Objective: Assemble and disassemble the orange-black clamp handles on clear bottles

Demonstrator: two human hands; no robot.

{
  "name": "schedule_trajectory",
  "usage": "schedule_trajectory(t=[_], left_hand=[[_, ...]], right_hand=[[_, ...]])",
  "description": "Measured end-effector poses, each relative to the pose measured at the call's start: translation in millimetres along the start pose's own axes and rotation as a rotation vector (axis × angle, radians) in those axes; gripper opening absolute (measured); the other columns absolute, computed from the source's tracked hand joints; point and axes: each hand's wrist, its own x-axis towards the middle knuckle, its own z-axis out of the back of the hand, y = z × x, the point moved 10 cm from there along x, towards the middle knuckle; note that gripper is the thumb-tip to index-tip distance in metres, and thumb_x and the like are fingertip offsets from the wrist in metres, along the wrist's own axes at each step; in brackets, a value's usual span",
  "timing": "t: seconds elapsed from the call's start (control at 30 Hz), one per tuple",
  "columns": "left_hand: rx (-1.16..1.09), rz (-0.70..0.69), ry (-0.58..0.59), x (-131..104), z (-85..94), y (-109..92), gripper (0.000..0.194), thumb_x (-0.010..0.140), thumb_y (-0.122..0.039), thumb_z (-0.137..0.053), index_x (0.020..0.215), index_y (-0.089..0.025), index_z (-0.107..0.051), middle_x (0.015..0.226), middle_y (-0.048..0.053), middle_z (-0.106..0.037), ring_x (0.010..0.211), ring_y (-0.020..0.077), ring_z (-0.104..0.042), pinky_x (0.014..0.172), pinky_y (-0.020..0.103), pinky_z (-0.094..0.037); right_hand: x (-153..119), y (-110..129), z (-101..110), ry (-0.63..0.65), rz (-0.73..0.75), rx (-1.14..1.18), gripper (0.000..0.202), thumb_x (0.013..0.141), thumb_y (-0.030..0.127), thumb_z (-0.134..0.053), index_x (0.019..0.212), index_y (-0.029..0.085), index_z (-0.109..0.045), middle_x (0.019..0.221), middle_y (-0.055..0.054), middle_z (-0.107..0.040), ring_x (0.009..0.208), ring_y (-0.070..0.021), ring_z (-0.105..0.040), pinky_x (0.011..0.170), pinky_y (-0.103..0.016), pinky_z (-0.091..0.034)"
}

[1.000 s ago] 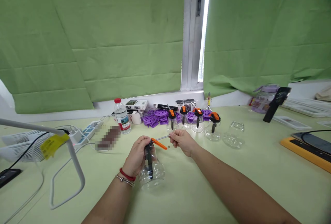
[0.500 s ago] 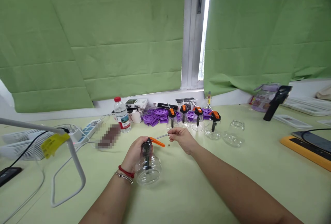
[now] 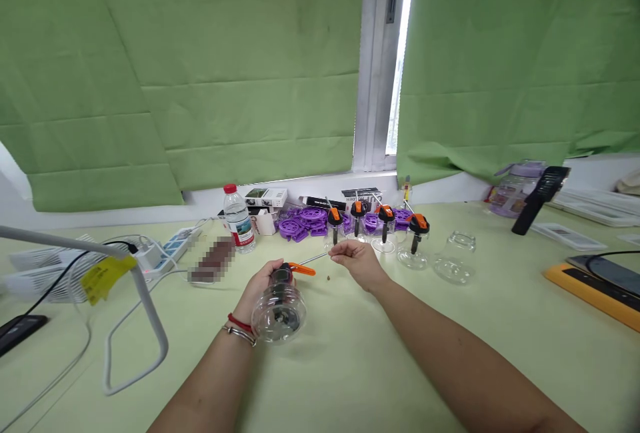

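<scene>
My left hand (image 3: 261, 286) is wrapped around the black neck of a clear glass jar (image 3: 279, 316), whose base tips toward me. An orange lever (image 3: 303, 270) sticks out to the right from its black top. From the top a thin metal rod (image 3: 314, 258) runs to the right. My right hand (image 3: 363, 265) pinches the rod's far end between thumb and fingertips. Behind that hand stand several similar glass jars (image 3: 413, 257) with black and orange tops and thin rods. To their right is a glass jar (image 3: 456, 263) without a top.
Purple plastic parts (image 3: 301, 225), small boxes (image 3: 267, 197) and a red-capped water bottle (image 3: 239, 225) line the back. A white metal frame (image 3: 150, 313), cables and a power strip (image 3: 175, 246) lie left. At right are a black-handled tool (image 3: 537, 203) and an orange-edged device (image 3: 580, 290).
The held jar has tipped, its base swinging up and toward me, and its lever now lies flatter. My right hand still pinches the rod, slightly higher in view.
</scene>
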Motion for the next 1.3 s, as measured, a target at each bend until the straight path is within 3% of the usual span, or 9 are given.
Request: schedule_trajectory(t=[0.2,0.43,0.67,0.8,0.83,0.93,1.0,1.13,1.3], left_hand=[[-0.043,-0.080,-0.081,-1,8.3,-9,0.031,0.078,-0.039,-0.047,0.057,-0.017,-0.048,0.046,0.001,-0.051,0.038,0.0111,-0.046,0.041,0.025,-0.039],[-0.054,-0.080,-0.138,0,14.5,-8,0.028,0.078,-0.036,-0.049,0.062,-0.014,-0.052,0.050,0.002,-0.055,0.038,0.0121,-0.050,0.041,0.025,-0.040],[-0.135,-0.264,-0.215,-6,22.3,-23,0.023,0.076,-0.032,-0.053,0.062,-0.013,-0.053,0.052,0.003,-0.058,0.043,0.0136,-0.055,0.045,0.027,-0.046],[-0.117,-0.526,-0.259,-15,26.3,-44,0.020,0.071,-0.032,-0.060,0.072,-0.012,-0.056,0.061,0.004,-0.063,0.056,0.0168,-0.061,0.048,0.027,-0.048],[-0.091,-0.580,-0.253,-17,24.3,-48,0.022,0.070,-0.033,-0.062,0.076,-0.013,-0.057,0.064,0.004,-0.064,0.060,0.0178,-0.063,0.048,0.026,-0.047],[0.021,-0.684,-0.229,-22,15.1,-53,0.027,0.069,-0.036,-0.064,0.082,-0.014,-0.056,0.073,0.005,-0.066,0.071,0.0193,-0.064,0.053,0.025,-0.048],[0.122,-0.733,-0.243,-26,11.6,-54,0.028,0.071,-0.039,-0.063,0.083,-0.016,-0.054,0.073,0.003,-0.065,0.071,0.0169,-0.063,0.057,0.025,-0.048],[0.372,-0.805,-0.368,-37,14.2,-61,0.030,0.078,-0.048,-0.052,0.072,-0.019,-0.049,0.056,-0.006,-0.047,0.048,0.0086,-0.047,0.044,0.019,-0.040],[0.517,-0.896,-0.444,-57,10.7,-78,0.033,0.082,-0.047,-0.044,0.064,-0.020,-0.044,0.053,-0.007,-0.037,0.045,0.0071,-0.035,0.040,0.017,-0.033]], right_hand=[[-8,-23,-14,0.190,-0.109,-0.770,0.016,0.060,0.010,-0.064,0.073,0.019,-0.062,0.065,-0.002,-0.069,0.064,-0.0179,-0.062,0.058,-0.027,-0.041],[-5,-22,-18,0.171,-0.096,-0.887,0.016,0.060,0.007,-0.063,0.069,0.020,-0.064,0.066,-0.001,-0.070,0.070,-0.0183,-0.062,0.062,-0.026,-0.037],[-5,-30,-9,0.127,-0.135,-0.793,0.020,0.065,0.018,-0.066,0.084,0.018,-0.064,0.075,-0.002,-0.071,0.073,-0.0162,-0.063,0.066,-0.024,-0.044],[-14,-14,-2,0.016,-0.226,-0.374,0.033,0.076,0.048,-0.056,0.077,0.015,-0.060,0.080,-0.007,-0.068,0.068,-0.0159,-0.062,0.055,-0.024,-0.045],[-19,-14,-9,0.056,-0.298,-0.206,0.043,0.078,0.057,-0.049,0.077,0.015,-0.058,0.080,-0.009,-0.067,0.065,-0.0160,-0.062,0.052,-0.024,-0.044],[-49,-8,-59,0.390,-0.575,0.229,0.063,0.075,0.073,-0.033,0.089,0.015,-0.054,0.077,-0.010,-0.066,0.062,-0.0199,-0.064,0.047,-0.027,-0.046],[-59,3,-73,0.430,-0.629,0.352,0.063,0.076,0.073,-0.030,0.093,0.016,-0.051,0.075,-0.008,-0.065,0.057,-0.0180,-0.064,0.046,-0.025,-0.045],[-58,15,-72,0.348,-0.541,0.332,0.045,0.078,0.058,-0.048,0.098,0.017,-0.047,0.072,-0.004,-0.063,0.052,-0.0144,-0.060,0.043,-0.021,-0.039],[-53,53,-62,0.342,-0.168,0.068,0.052,0.072,0.041,-0.062,0.117,0.022,-0.044,0.093,-0.006,-0.059,0.064,-0.0129,-0.057,0.054,-0.026,-0.042]])
